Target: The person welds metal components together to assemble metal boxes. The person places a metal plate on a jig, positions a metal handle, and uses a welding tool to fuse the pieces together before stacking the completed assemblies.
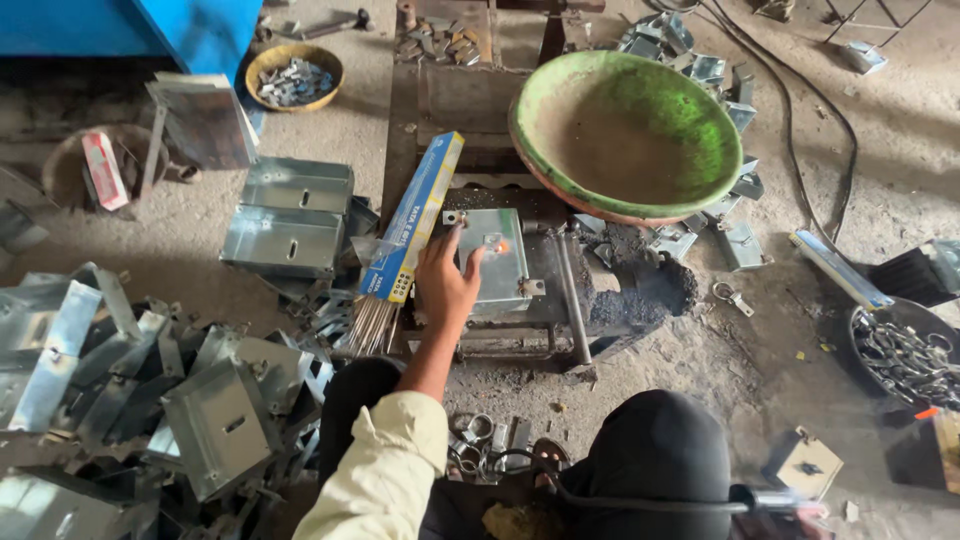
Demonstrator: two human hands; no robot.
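Left hand at frame centre, fingers spread flat on the metal box sitting on the work block, steadying it, not gripping. Right hand isn't in view. A spot on the box glows orange, so one weld looks freshly made. Electrode pack lies just left. Big heap of boxes lower left looks unprocessed, though I can't tell.

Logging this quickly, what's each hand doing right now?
Left hand: open, fingers resting on the grey sheet-metal box, gripping nothing.
Right hand: not in view.
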